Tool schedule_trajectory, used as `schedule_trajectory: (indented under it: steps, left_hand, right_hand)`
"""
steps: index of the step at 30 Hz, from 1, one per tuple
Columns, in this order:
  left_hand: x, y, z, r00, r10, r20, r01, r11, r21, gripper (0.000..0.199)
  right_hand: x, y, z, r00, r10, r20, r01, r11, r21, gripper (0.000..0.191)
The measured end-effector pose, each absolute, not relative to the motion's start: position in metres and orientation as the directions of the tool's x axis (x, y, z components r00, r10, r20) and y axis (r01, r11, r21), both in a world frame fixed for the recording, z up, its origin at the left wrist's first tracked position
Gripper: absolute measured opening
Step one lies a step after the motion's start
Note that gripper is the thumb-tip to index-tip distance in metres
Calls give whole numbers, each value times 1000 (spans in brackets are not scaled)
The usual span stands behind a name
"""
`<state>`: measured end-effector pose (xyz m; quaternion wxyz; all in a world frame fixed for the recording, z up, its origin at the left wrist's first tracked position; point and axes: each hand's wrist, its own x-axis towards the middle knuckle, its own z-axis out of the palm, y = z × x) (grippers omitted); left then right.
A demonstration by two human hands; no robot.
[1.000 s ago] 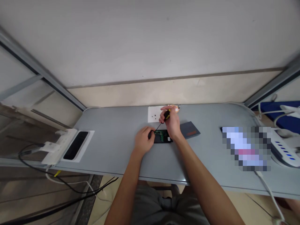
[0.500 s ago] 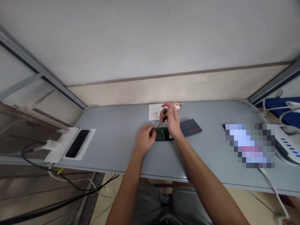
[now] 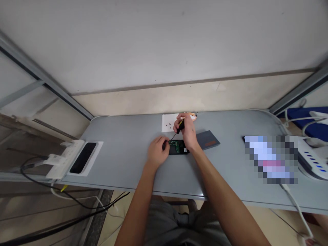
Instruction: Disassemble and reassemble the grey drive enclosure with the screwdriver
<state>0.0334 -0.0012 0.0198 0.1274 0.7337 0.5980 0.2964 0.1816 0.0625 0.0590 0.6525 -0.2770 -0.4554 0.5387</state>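
Observation:
A small black device with an exposed green circuit board lies on the grey table in front of me. My left hand is closed on its left end, fingers curled at the upper corner. In my right hand is a screwdriver with a black and yellow handle, tilted so that its thin shaft reaches the board's upper left, near my left fingertips. Whether the tip sits in a screw is too small to tell. A dark grey flat cover lies just right of the device, partly behind my right hand.
Behind the device lies white paper with several tiny dark pieces, probably screws. A phone and a white power strip are at the left. A blurred-out phone and a white appliance stand at the right, with cables.
My right hand has shifted slightly on the screwdriver, and more of its handle shows. The left hand stays on the device. The view has moved a little.

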Motion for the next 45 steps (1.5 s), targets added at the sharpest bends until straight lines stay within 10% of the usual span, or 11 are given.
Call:
schedule_trajectory:
  steps: [28, 45]
  left_hand:
    - [33, -2, 19, 139, 945, 298, 806, -283, 520, 20]
    - [33, -4, 20, 119, 949, 293, 809, -264, 526, 20]
  right_hand:
    - [178, 51, 61, -64, 938, 341, -291, 310, -905, 47]
    - [178, 56, 66, -91, 964, 250, -472, 180, -863, 56]
